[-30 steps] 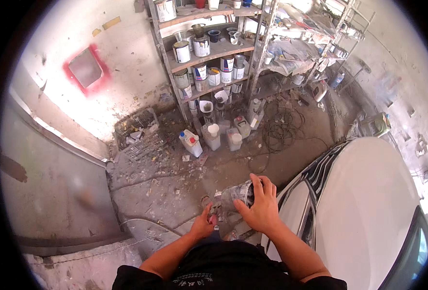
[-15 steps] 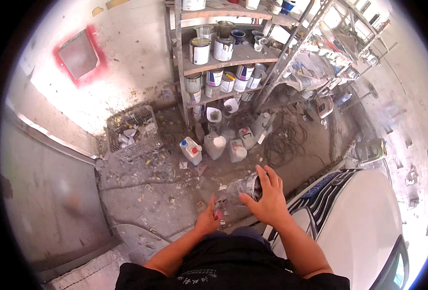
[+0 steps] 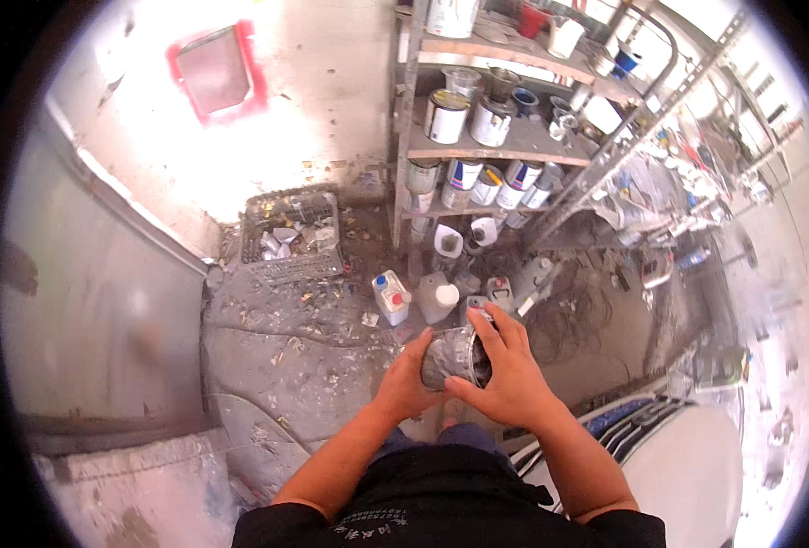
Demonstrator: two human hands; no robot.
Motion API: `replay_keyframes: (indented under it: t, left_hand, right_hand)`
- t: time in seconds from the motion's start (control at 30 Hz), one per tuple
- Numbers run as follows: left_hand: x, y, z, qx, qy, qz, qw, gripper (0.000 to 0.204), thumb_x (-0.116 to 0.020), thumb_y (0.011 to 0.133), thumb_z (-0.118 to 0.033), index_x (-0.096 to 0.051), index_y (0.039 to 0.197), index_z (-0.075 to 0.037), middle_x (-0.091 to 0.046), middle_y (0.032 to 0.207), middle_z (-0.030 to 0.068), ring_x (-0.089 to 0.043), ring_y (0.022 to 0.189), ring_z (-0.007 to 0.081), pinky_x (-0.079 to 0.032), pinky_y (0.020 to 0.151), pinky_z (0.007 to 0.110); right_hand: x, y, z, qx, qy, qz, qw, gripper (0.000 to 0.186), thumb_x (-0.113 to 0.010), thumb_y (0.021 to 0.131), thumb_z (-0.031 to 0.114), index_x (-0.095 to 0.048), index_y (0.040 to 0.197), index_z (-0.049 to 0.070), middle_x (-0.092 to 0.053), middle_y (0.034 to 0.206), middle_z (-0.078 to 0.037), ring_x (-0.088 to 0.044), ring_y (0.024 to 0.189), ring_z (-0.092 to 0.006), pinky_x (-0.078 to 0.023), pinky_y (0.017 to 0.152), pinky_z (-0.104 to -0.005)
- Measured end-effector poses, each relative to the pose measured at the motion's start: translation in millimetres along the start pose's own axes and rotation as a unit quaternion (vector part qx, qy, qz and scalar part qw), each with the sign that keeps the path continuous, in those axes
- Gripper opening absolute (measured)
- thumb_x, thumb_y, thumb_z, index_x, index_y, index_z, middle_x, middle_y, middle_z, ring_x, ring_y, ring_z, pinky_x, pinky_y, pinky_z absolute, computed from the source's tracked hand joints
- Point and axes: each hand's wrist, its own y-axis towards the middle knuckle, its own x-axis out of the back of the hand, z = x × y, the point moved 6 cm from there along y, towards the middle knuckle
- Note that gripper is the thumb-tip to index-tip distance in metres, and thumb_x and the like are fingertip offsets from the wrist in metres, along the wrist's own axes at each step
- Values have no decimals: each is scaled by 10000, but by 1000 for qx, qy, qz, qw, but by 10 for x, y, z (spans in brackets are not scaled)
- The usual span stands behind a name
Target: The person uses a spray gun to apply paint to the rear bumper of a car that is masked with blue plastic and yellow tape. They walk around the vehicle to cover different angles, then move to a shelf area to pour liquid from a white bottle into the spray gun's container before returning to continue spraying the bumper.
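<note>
Between my two hands is a grey, metallic-looking cylindrical can (image 3: 450, 357), lying on its side in the air with its dark ringed end toward the right. My right hand (image 3: 507, 370) grips that ringed end, thumb below and fingers over the top. Against the can's left end rests my left hand (image 3: 407, 379), its thumb side along the can; its lower fingers are partly hidden. What the can contains is hidden from this angle.
Plastic jugs (image 3: 391, 298) stand on the littered floor ahead. Behind them a metal shelf (image 3: 523, 143) bears paint cans and cups. A crate (image 3: 290, 267) of scraps sits at the left wall. A white vehicle's front (image 3: 678, 461) is close on my right.
My left hand, apart from the can with a finger extended before, has come up to its left end. The right hand keeps its grip. The view has shifted left.
</note>
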Motion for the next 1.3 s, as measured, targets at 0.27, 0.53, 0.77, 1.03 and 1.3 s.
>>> replay_keyframes:
  t: [0.27,0.53,0.77,1.03,1.3]
  left_hand:
    - [-474,374,-405,-44,174,-100,979,1014,-857,529,-237,-291,1354,-72,-523,1156,220,-550,1018,404,-459,858,443]
    - [-671,508,-580,83,-12,-6,996,1008,-876,496,-287,-347,1340,-134,-522,1248,174,-528,1145,328,-452,912,420]
    - [-706,410,-824,94,-73,68,991,954,-877,477,-255,-417,1297,-96,-528,1252,154,-531,1148,272,-415,968,377]
    - [-686,349,-1023,46,-154,91,983,935,-874,494,-258,-416,1288,-70,-545,1219,127,-536,1129,235,-423,950,363]
    - [-693,195,-1120,54,-101,175,978,969,-862,488,-248,-379,1312,-84,-554,1196,120,-544,1110,242,-432,941,364]
  right_hand:
    - [220,127,-943,-52,167,-69,982,809,-685,734,441,-341,1365,72,-330,1323,-277,-339,1224,-433,-275,1028,-496]
    - [842,-8,-637,175,19,-62,982,665,-760,632,362,-529,1226,172,-410,1225,-233,-430,1110,-415,-387,918,-469]
    - [1117,-96,-445,522,19,113,845,586,-754,645,363,-542,1186,290,-417,1220,-199,-441,1084,-384,-416,872,-478]
    - [1343,-180,-148,632,-3,156,759,508,-688,708,342,-538,1189,275,-422,1219,-245,-489,1032,-380,-430,839,-461]
    - [1379,-341,114,737,-15,181,651,417,-578,776,208,-523,1190,199,-448,1167,-249,-492,1011,-363,-440,776,-427]
